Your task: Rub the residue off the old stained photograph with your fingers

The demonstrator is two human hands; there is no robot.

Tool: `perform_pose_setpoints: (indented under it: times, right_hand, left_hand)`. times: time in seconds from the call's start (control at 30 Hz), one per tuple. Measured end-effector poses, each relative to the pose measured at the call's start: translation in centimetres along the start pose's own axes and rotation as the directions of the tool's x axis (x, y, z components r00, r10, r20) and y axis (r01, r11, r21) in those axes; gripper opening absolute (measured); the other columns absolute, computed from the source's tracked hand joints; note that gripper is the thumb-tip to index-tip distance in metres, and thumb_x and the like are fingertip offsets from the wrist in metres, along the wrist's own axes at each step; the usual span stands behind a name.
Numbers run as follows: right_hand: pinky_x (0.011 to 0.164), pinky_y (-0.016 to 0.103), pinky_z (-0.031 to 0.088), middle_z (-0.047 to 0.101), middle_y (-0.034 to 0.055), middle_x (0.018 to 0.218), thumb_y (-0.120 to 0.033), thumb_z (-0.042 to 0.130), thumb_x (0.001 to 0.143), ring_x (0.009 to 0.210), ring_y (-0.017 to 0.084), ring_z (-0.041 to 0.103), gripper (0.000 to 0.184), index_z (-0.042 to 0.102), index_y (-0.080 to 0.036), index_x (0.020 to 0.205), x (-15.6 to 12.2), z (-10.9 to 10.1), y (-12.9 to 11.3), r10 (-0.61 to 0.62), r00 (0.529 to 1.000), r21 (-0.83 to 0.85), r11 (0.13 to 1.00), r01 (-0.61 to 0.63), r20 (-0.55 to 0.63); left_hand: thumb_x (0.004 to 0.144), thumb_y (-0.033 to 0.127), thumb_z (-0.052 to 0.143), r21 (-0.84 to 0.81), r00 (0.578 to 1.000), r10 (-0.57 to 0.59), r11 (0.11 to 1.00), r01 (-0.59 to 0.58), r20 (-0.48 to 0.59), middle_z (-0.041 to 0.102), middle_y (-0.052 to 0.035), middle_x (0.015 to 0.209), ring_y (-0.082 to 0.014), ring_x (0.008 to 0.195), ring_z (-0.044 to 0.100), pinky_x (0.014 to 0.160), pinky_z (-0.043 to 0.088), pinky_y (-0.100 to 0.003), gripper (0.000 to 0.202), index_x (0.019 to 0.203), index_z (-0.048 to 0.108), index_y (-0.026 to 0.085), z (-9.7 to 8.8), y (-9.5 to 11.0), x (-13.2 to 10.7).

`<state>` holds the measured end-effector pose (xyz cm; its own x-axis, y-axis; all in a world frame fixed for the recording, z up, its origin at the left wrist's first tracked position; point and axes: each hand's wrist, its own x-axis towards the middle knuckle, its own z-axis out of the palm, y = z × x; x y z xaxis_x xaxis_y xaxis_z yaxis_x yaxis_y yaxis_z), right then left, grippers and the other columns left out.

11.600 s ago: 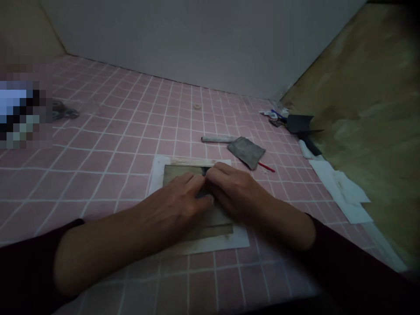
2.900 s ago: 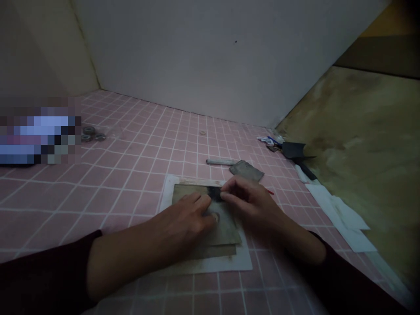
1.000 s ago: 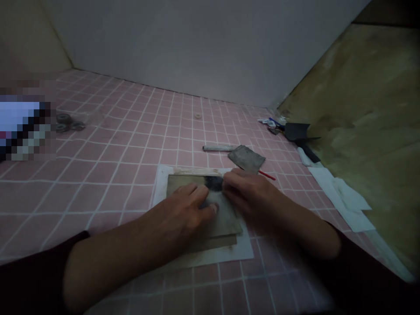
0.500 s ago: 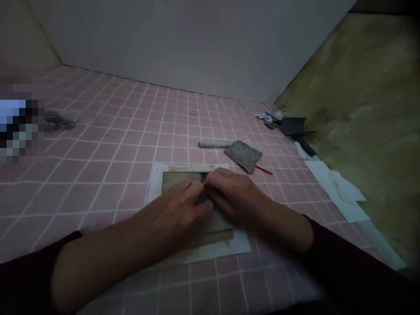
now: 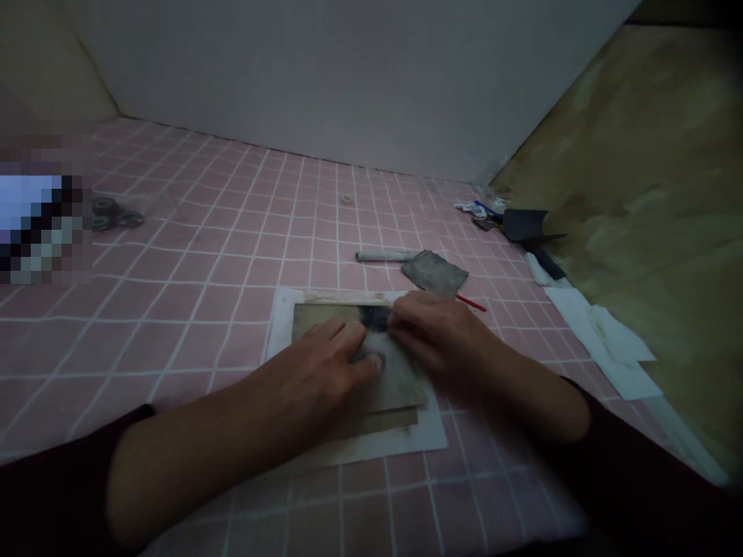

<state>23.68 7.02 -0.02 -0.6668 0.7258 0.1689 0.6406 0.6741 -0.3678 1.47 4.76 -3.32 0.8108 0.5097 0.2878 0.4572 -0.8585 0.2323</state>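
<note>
A greyish, thin sheet (image 5: 395,379) lies over a brownish board (image 5: 386,422), with white paper (image 5: 433,437) beneath them. My left hand (image 5: 333,352) rests on the left part of the sheet, thumb held apart from its fingers. Close to the sheet's top right edge, my right hand (image 5: 426,321) has its fingertips pressed together; what they pinch is too dark to make out. Between the two hands shows a small black patch (image 5: 374,317) at the top of the sheet.
Beyond my right hand lie a grey, worn-looking square piece (image 5: 435,272), a pale tube (image 5: 383,256) and a thin red stick (image 5: 471,302). A small ring (image 5: 347,199) sits farther back. A black dustpan-like object (image 5: 525,224) and white papers (image 5: 609,340) line the right wall.
My right hand has moved right, away from my left hand, and more of the black patch shows between them. The left hand stays in about the same place on the sheet.
</note>
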Motion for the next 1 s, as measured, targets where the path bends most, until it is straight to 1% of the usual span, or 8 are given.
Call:
perform_pose_setpoints:
  times: [0.1, 0.23, 0.37, 0.43, 0.57, 0.73, 0.9, 1.0]
  right_hand:
    - [0.070, 0.026, 0.038, 0.055, 0.0019, 0.080, -0.011, 0.049, 0.093, 0.076, 0.014, 0.052, 0.013, 0.050, -0.017, 0.082, 0.15, 0.04, 0.05, 0.015, 1.000, 0.017, 1.000, -0.015, 0.002]
    - [0.071, 0.027, 0.038, 0.054, 0.0028, 0.082, -0.010, 0.046, 0.093, 0.077, 0.015, 0.050, 0.013, 0.049, -0.018, 0.083, 0.50, 0.42, -0.36, -0.078, 0.997, 0.037, 0.996, 0.078, 0.003]
    - [0.069, 0.027, 0.038, 0.052, 0.0016, 0.082, -0.012, 0.047, 0.095, 0.076, 0.015, 0.050, 0.014, 0.047, -0.018, 0.083, 0.08, -0.09, -0.39, 0.013, 0.999, -0.011, 1.000, -0.013, 0.037]
    - [0.069, 0.028, 0.038, 0.052, 0.0023, 0.082, -0.012, 0.046, 0.095, 0.075, 0.015, 0.051, 0.014, 0.048, -0.018, 0.083, 0.07, -0.11, -0.50, 0.044, 0.998, -0.034, 0.999, -0.043, 0.034]
    - [0.070, 0.029, 0.040, 0.054, 0.0052, 0.086, -0.011, 0.042, 0.094, 0.078, 0.017, 0.050, 0.014, 0.049, -0.018, 0.084, 0.49, 0.33, -0.78, -0.047, 0.998, 0.011, 0.999, 0.047, 0.041]
    - [0.070, 0.030, 0.040, 0.055, 0.0047, 0.084, -0.013, 0.045, 0.096, 0.078, 0.017, 0.053, 0.014, 0.051, -0.017, 0.084, 0.16, -0.04, -0.49, 0.051, 0.998, -0.042, 0.998, -0.049, 0.045]
    - [0.072, 0.030, 0.041, 0.057, 0.0059, 0.088, -0.011, 0.044, 0.094, 0.081, 0.017, 0.053, 0.010, 0.050, -0.017, 0.089, 0.35, 0.20, -0.78, -0.038, 0.998, 0.009, 0.999, 0.038, 0.052]
    - [0.070, 0.029, 0.040, 0.056, 0.0038, 0.084, -0.011, 0.045, 0.093, 0.078, 0.016, 0.052, 0.012, 0.047, -0.019, 0.084, 0.19, -0.10, -0.55, -0.008, 0.998, -0.020, 1.000, 0.009, 0.057]
  left_hand:
    - [0.097, 0.012, 0.042, 0.008, 1.000, -0.005, 1.000, 0.005, 0.007, 0.047, -0.0049, 0.092, -0.0186, 0.081, 0.041, 0.072, 0.041, -0.036, 0.018, 0.093, 0.059, 0.016, 0.14, -0.09, 0.00]
    - [0.098, 0.015, 0.042, 0.015, 0.999, -0.034, 0.999, 0.034, -0.010, 0.045, -0.0039, 0.088, -0.0188, 0.080, 0.041, 0.070, 0.039, -0.035, 0.021, 0.083, 0.057, 0.016, 0.37, -0.18, 0.10]
    - [0.097, 0.014, 0.046, 0.031, 1.000, -0.011, 0.999, 0.011, -0.001, 0.047, -0.0046, 0.093, -0.0188, 0.081, 0.042, 0.073, 0.040, -0.036, 0.015, 0.096, 0.060, 0.017, 0.27, -0.10, 0.17]
    - [0.097, 0.014, 0.045, 0.023, 1.000, -0.005, 1.000, 0.005, 0.002, 0.047, -0.0048, 0.094, -0.0187, 0.082, 0.042, 0.074, 0.040, -0.036, 0.015, 0.095, 0.060, 0.017, 0.24, -0.06, 0.18]
    - [0.097, 0.014, 0.045, 0.017, 0.998, -0.049, 0.999, 0.049, -0.025, 0.045, -0.0037, 0.088, -0.0189, 0.081, 0.041, 0.071, 0.038, -0.035, 0.019, 0.082, 0.056, 0.016, 0.31, -0.01, 0.15]
    - [0.097, 0.013, 0.045, 0.022, 1.000, 0.004, 1.000, -0.004, -0.013, 0.048, -0.0051, 0.092, -0.0191, 0.081, 0.042, 0.073, 0.039, -0.035, 0.016, 0.095, 0.061, 0.016, 0.08, 0.07, 0.17]
    - [0.098, 0.015, 0.041, -0.001, 0.999, -0.039, 0.999, 0.039, -0.021, 0.046, -0.0042, 0.088, -0.0189, 0.081, 0.042, 0.070, 0.038, -0.034, 0.023, 0.081, 0.057, 0.016, 0.03, 0.01, 0.26]
    - [0.098, 0.015, 0.041, 0.013, 1.000, -0.025, 1.000, 0.025, -0.007, 0.047, -0.0042, 0.089, -0.0182, 0.080, 0.041, 0.071, 0.039, -0.034, 0.021, 0.088, 0.059, 0.017, -0.03, -0.03, 0.19]
